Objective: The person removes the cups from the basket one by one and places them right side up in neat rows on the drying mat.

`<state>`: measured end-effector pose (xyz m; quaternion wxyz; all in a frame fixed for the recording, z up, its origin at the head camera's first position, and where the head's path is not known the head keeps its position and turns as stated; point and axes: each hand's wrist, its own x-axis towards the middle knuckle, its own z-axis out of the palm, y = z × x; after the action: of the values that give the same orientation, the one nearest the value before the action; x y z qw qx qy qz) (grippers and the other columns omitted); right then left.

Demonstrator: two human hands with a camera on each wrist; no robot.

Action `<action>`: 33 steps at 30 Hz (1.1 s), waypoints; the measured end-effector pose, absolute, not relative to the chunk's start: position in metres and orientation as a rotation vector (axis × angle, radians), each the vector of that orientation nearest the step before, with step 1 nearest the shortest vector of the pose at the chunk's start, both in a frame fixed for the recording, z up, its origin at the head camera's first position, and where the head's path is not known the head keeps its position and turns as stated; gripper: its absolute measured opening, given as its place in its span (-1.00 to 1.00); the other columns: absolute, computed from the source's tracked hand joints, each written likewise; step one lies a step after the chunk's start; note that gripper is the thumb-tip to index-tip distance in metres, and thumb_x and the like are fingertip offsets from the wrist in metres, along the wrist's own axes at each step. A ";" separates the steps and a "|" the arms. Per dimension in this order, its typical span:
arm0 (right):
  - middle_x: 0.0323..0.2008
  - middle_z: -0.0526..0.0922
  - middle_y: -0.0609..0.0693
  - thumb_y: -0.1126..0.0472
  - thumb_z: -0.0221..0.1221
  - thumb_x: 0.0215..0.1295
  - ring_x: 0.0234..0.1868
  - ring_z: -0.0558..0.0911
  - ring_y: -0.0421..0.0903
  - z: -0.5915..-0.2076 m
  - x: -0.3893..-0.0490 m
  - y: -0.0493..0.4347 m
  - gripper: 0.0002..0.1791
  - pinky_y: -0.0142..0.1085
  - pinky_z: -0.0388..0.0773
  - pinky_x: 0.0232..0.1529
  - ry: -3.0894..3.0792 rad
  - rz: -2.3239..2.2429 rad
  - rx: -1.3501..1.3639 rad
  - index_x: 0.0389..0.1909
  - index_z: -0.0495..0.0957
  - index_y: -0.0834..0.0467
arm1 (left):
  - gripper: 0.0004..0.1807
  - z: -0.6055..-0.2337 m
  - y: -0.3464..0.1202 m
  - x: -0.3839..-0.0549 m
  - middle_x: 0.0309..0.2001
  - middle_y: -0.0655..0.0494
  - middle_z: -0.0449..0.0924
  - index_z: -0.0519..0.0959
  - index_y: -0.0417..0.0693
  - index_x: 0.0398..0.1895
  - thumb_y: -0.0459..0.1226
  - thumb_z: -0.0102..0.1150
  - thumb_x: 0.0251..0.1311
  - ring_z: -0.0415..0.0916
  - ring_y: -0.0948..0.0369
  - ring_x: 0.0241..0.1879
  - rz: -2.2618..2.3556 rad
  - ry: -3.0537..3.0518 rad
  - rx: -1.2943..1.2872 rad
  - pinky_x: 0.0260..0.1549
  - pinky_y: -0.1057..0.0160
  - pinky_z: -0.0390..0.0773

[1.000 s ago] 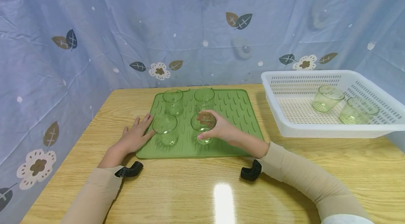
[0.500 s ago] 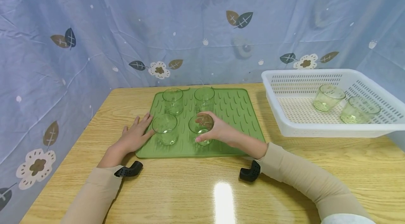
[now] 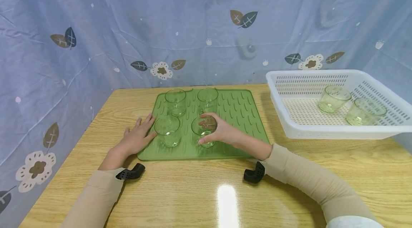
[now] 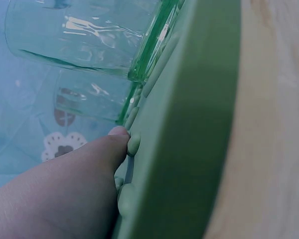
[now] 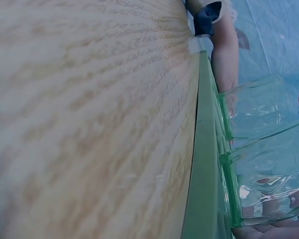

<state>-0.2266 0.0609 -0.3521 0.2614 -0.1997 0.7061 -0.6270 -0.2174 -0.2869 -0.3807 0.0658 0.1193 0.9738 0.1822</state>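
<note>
My right hand [image 3: 222,131] curls round a clear greenish glass [image 3: 206,138], thumb in front and fingers behind. That glass stands upright on a green ridged mat [image 3: 238,113], and in the right wrist view its base [image 5: 231,189] sits at the mat surface. Flat on the left edge of the mat lies my left hand [image 3: 136,140], fingers straight and spread. Its thumb [image 4: 104,149] points toward the front left glass [image 3: 168,135] without gripping it. Farther back stand two more upright glasses, one on the left [image 3: 176,104] and one on the right [image 3: 208,102].
A white plastic basket [image 3: 322,130] stands on the right of the wooden table [image 3: 180,195]. Two similar glasses lean inside it, one behind [image 3: 333,101] and one nearer [image 3: 363,113]. A blue patterned curtain [image 3: 199,24] hangs behind and at the left.
My right hand has shifted the glass slightly left, toward the front left glass, mostly in the first half second. The left hand stays where it was.
</note>
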 end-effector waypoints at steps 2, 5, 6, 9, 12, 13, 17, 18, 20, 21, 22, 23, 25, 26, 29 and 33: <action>0.46 0.32 0.26 0.40 0.46 0.15 0.48 0.29 0.23 -0.352 -0.227 0.060 0.06 0.04 0.40 0.35 1.924 -1.684 -0.540 0.59 0.04 0.21 | -0.15 -0.381 -0.288 -0.217 0.66 -0.13 -0.28 -0.08 -0.12 0.68 0.19 -0.22 0.58 -0.40 -0.33 0.56 0.546 2.935 0.357 0.23 -0.64 -0.38; 0.45 0.34 0.25 0.40 0.46 0.15 0.47 0.30 0.22 -0.351 -0.227 0.060 0.05 0.04 0.42 0.34 1.936 -1.678 -0.531 0.59 0.05 0.20 | -0.16 -0.381 -0.287 -0.217 0.66 -0.14 -0.27 -0.07 -0.12 0.68 0.19 -0.23 0.58 -0.39 -0.33 0.56 0.544 2.934 0.358 0.23 -0.64 -0.37; 0.45 0.34 0.25 0.41 0.46 0.15 0.47 0.30 0.22 -0.351 -0.227 0.060 0.05 0.03 0.42 0.33 1.936 -1.679 -0.528 0.59 0.05 0.20 | -0.16 -0.380 -0.287 -0.217 0.66 -0.14 -0.27 -0.07 -0.13 0.67 0.18 -0.22 0.58 -0.39 -0.34 0.56 0.547 2.934 0.359 0.22 -0.65 -0.37; 0.45 0.34 0.26 0.42 0.46 0.14 0.47 0.31 0.22 -0.349 -0.226 0.060 0.06 0.01 0.44 0.32 1.925 -1.694 -0.530 0.58 0.05 0.21 | -0.16 -0.380 -0.287 -0.217 0.66 -0.14 -0.27 -0.07 -0.14 0.67 0.18 -0.21 0.58 -0.40 -0.34 0.56 0.547 2.932 0.360 0.22 -0.65 -0.37; 0.45 0.34 0.28 0.40 0.47 0.13 0.46 0.32 0.22 -0.348 -0.225 0.060 0.07 0.01 0.45 0.32 1.914 -1.705 -0.541 0.58 0.04 0.23 | -0.15 -0.380 -0.287 -0.218 0.66 -0.14 -0.28 -0.07 -0.14 0.67 0.18 -0.21 0.58 -0.40 -0.34 0.56 0.547 2.930 0.358 0.22 -0.65 -0.38; 0.44 0.34 0.28 0.40 0.47 0.13 0.46 0.33 0.22 -0.348 -0.225 0.061 0.07 0.01 0.44 0.32 1.912 -1.706 -0.547 0.58 0.04 0.23 | -0.15 -0.380 -0.287 -0.218 0.66 -0.14 -0.28 -0.08 -0.13 0.67 0.18 -0.22 0.58 -0.40 -0.33 0.56 0.543 2.928 0.355 0.22 -0.64 -0.38; 0.45 0.34 0.28 0.40 0.46 0.14 0.46 0.33 0.23 -0.348 -0.225 0.063 0.06 0.04 0.42 0.34 1.916 -1.695 -0.566 0.58 0.04 0.23 | -0.14 -0.380 -0.286 -0.218 0.65 -0.15 -0.27 -0.07 -0.14 0.67 0.20 -0.22 0.58 -0.39 -0.34 0.56 0.548 2.929 0.358 0.22 -0.65 -0.37; 0.45 0.33 0.29 0.41 0.46 0.15 0.46 0.32 0.23 -0.348 -0.225 0.063 0.06 0.05 0.41 0.35 1.917 -1.691 -0.570 0.58 0.04 0.23 | -0.14 -0.380 -0.287 -0.218 0.65 -0.15 -0.27 -0.07 -0.14 0.67 0.20 -0.22 0.57 -0.39 -0.34 0.56 0.547 2.929 0.358 0.22 -0.65 -0.37; 0.46 0.31 0.29 0.42 0.45 0.14 0.47 0.31 0.23 -0.348 -0.225 0.063 0.06 0.07 0.38 0.36 1.923 -1.682 -0.578 0.58 0.03 0.22 | -0.14 -0.380 -0.287 -0.218 0.65 -0.15 -0.27 -0.06 -0.14 0.67 0.20 -0.22 0.57 -0.39 -0.34 0.56 0.551 2.931 0.361 0.22 -0.65 -0.37; 0.47 0.30 0.29 0.41 0.46 0.14 0.47 0.30 0.24 -0.348 -0.225 0.064 0.07 0.07 0.37 0.37 1.929 -1.675 -0.587 0.58 0.03 0.22 | -0.14 -0.379 -0.287 -0.218 0.65 -0.15 -0.27 -0.06 -0.13 0.67 0.21 -0.22 0.57 -0.40 -0.34 0.56 0.551 2.930 0.358 0.23 -0.64 -0.37; 0.47 0.29 0.29 0.40 0.47 0.13 0.47 0.29 0.24 -0.348 -0.226 0.063 0.08 0.07 0.35 0.38 1.938 -1.670 -0.595 0.58 0.03 0.22 | -0.14 -0.379 -0.287 -0.217 0.65 -0.15 -0.27 -0.06 -0.14 0.67 0.20 -0.22 0.57 -0.39 -0.34 0.56 0.553 2.932 0.361 0.22 -0.65 -0.36; 0.47 0.29 0.29 0.39 0.48 0.12 0.47 0.29 0.24 -0.349 -0.226 0.064 0.08 0.07 0.35 0.38 1.948 -1.664 -0.604 0.58 0.03 0.22 | -0.14 -0.379 -0.287 -0.217 0.66 -0.15 -0.27 -0.06 -0.13 0.67 0.21 -0.22 0.57 -0.40 -0.33 0.56 0.551 2.932 0.359 0.23 -0.64 -0.36; 0.48 0.28 0.28 0.39 0.49 0.10 0.48 0.28 0.24 -0.348 -0.225 0.064 0.10 0.07 0.32 0.40 1.964 -1.659 -0.615 0.58 0.04 0.22 | -0.14 -0.379 -0.287 -0.217 0.65 -0.15 -0.27 -0.06 -0.14 0.67 0.21 -0.23 0.57 -0.39 -0.34 0.56 0.548 2.935 0.361 0.23 -0.64 -0.36; 0.48 0.28 0.28 0.39 0.49 0.09 0.47 0.29 0.23 -0.347 -0.225 0.064 0.10 0.07 0.31 0.40 1.970 -1.661 -0.620 0.58 0.04 0.21 | -0.14 -0.379 -0.287 -0.216 0.65 -0.15 -0.26 -0.06 -0.14 0.67 0.20 -0.22 0.58 -0.39 -0.34 0.56 0.547 2.937 0.364 0.22 -0.65 -0.35; 0.48 0.29 0.28 0.39 0.50 0.08 0.47 0.28 0.23 -0.344 -0.224 0.067 0.09 0.07 0.28 0.42 1.978 -1.677 -0.642 0.57 0.07 0.22 | -0.15 -0.379 -0.287 -0.216 0.65 -0.15 -0.26 -0.05 -0.14 0.67 0.20 -0.22 0.58 -0.38 -0.34 0.56 0.545 2.943 0.365 0.22 -0.65 -0.36; 0.48 0.29 0.27 0.37 0.52 0.08 0.48 0.26 0.22 -0.340 -0.225 0.072 0.07 0.08 0.20 0.46 2.016 -1.667 -0.661 0.56 0.11 0.20 | -0.15 -0.380 -0.286 -0.217 0.65 -0.15 -0.26 -0.06 -0.14 0.67 0.20 -0.23 0.58 -0.38 -0.34 0.56 0.542 2.943 0.368 0.22 -0.65 -0.36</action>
<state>-0.2245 0.0717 -0.3399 0.2199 -0.2388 0.7290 -0.6026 -0.2167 -0.2864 -0.3799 0.0632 0.1218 0.9742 0.1793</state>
